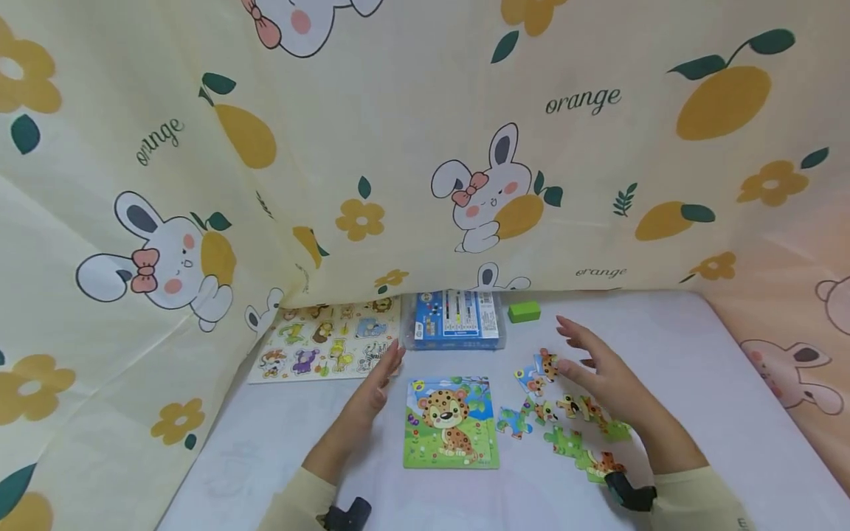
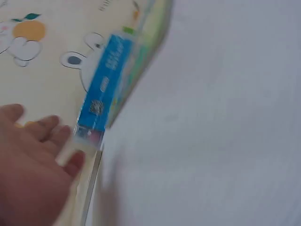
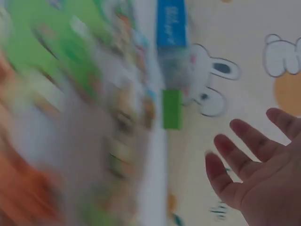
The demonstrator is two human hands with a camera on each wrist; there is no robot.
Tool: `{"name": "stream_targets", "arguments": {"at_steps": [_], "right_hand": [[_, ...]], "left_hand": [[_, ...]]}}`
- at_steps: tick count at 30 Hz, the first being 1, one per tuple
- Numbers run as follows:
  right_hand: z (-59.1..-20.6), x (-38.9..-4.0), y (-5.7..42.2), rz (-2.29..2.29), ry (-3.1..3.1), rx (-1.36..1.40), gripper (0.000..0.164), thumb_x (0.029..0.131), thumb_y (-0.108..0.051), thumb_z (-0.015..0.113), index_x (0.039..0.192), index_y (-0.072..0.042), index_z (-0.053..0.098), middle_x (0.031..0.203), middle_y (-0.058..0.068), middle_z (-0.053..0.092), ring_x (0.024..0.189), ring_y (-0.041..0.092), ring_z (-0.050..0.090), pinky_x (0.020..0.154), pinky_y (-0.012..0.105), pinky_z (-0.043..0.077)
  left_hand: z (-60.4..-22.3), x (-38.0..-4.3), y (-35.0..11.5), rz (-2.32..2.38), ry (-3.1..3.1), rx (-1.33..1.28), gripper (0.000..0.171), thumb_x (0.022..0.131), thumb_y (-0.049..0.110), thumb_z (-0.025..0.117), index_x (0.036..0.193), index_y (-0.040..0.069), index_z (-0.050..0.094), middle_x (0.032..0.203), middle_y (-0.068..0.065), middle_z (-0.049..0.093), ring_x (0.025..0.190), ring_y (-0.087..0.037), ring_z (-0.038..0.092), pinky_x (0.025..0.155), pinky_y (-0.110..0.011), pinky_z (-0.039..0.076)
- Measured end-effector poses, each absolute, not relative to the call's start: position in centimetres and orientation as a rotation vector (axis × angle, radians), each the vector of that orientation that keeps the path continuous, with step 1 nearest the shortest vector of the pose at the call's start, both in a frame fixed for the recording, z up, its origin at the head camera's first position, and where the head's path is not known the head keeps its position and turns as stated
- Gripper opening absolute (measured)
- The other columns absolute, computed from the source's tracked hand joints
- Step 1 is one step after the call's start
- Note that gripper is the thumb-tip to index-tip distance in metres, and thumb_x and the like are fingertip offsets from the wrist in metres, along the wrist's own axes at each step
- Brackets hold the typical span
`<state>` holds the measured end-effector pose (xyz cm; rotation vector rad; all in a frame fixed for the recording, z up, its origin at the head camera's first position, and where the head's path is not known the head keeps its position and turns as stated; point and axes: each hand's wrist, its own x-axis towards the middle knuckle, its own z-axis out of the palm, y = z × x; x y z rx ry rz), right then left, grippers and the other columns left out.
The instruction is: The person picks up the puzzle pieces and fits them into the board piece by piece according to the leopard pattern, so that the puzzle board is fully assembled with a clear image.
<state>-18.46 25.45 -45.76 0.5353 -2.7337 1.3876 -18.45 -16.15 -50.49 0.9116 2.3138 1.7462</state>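
Observation:
A square leopard picture board [image 1: 420,441] lies flat on the white table, between the two hands. Loose jigsaw pieces [image 1: 566,442] are scattered to its right, some overlapping. My left hand [image 1: 364,402] hovers left of the board, fingers extended and holding nothing; in the left wrist view that hand [image 2: 33,165] is also bare. Above the upper jigsaw pieces is my right hand [image 1: 614,387], its fingers spread and its palm turned inward. The right wrist view shows this hand [image 3: 263,179] with spread fingers and nothing in them; the pieces there are blurred.
At the back stands a clear case with a blue label [image 1: 457,324], with a green block [image 1: 524,312] to its right. An animal picture board [image 1: 312,369] lies at the back left. A rabbit-patterned cloth [image 1: 398,147] hangs behind and along the left side.

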Motion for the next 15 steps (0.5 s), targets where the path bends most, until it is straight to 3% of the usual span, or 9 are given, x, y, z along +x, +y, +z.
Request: {"name": "stream_targets", "arguments": {"at_steps": [4,8,12,15], "right_hand": [[-48.7,-18.3,24.8,1.582,-2.711,0.472,0.064,0.095,-0.029,0.061,0.149,-0.033,0.028,0.145,0.010,0.039,0.124,0.036,0.042,0.090,0.056,0.044],[-51.0,-18.4,24.6,1.645,-2.757,0.397,0.064,0.092,-0.038,0.064,0.148,-0.029,0.034,0.139,0.008,0.043,0.115,0.032,0.049,0.087,0.051,0.046],[-52.5,-18.8,24.5,1.454,-2.866,0.419,0.064,0.090,-0.043,0.063,0.146,-0.022,0.040,0.140,0.000,0.040,0.124,0.026,0.036,0.094,0.055,0.038],[-53.1,-19.1,24.3,1.240,-2.900,0.468,0.062,0.091,-0.042,0.063,0.144,-0.017,0.044,0.142,0.002,0.037,0.130,0.030,0.025,0.096,0.059,0.033]], "left_hand": [[-51.7,-17.6,-15.7,1.579,2.385,0.801,0.073,0.097,0.049,0.045,0.155,0.029,0.004,0.159,0.005,0.012,0.143,-0.018,0.010,0.110,-0.057,0.007],[-52.2,-17.2,-15.1,1.216,2.611,0.788,0.092,0.085,0.047,0.067,0.154,0.034,0.007,0.159,0.010,0.011,0.143,-0.016,0.012,0.112,-0.052,0.010],[-52.7,-17.0,-14.8,0.931,2.763,0.819,0.115,0.066,0.068,0.072,0.155,0.026,0.011,0.160,0.006,0.009,0.143,-0.018,0.013,0.111,-0.052,0.012],[-53.0,-17.0,-15.0,0.806,2.810,0.848,0.128,0.056,0.077,0.071,0.155,0.019,0.013,0.160,0.004,0.007,0.144,-0.019,0.010,0.111,-0.052,0.012]]}}
